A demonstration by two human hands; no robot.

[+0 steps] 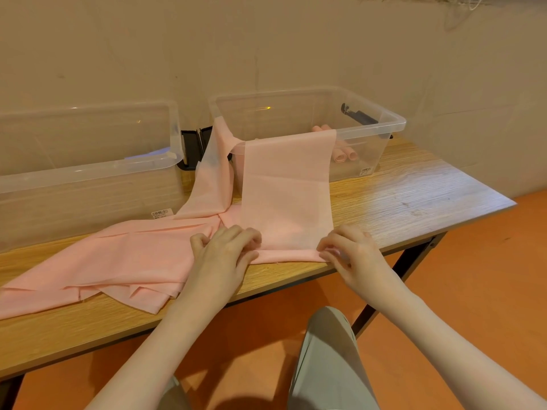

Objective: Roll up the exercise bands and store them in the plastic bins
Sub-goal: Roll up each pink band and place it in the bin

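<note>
Wood with a pale, streaky grain makes the top of the table (414,190), which has a thin dark metal frame and dark legs. We see it stands against a beige wall (266,48) that looks rough and a little stained, and the floor (488,276) under it is a flat orange.

Two bins of clear, glossy plastic stand at the back of the table. The left bin (88,173) is wide and we see a barcode sticker low on its front. The right bin (370,125) has a rounded rim and a black handle clip on its far side, and some pink rolls (344,153) lie on its bottom.

A long pink band (287,187) of thin, matte, slightly see-through material hangs over the front rim of the right bin and comes down flat onto the table. More pink bands (124,261) lie in a loose, creased heap on the left part of the table.

Our left hand (228,250) has its fingers curled down on the near end of the band and pinches its left corner. Our right hand (352,253) pinches the right corner of the same edge with curled fingers. Both hands are close to the front edge of the table.
</note>
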